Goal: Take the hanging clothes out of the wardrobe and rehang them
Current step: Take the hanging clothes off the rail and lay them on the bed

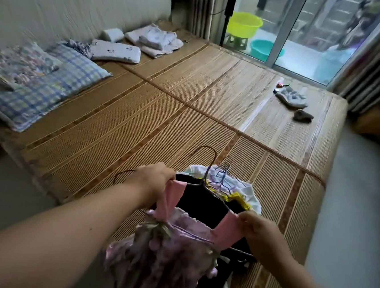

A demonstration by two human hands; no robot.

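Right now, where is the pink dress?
The pink dress is low centre, head view, held between left hand and right hand over the clothes pile.

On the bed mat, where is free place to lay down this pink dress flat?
Bare: the wide middle of the bamboo mat, between the checked pillow at left and the grey cloths at right. Crowded: the near edge, where the pile of clothes on hangers lies beyond the pink dress, and the wall side with folded laundry.

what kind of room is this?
Likely a home bedroom: a bamboo sleeping mat, pillows by the padded headboard, and a sliding glass door with basins outside.
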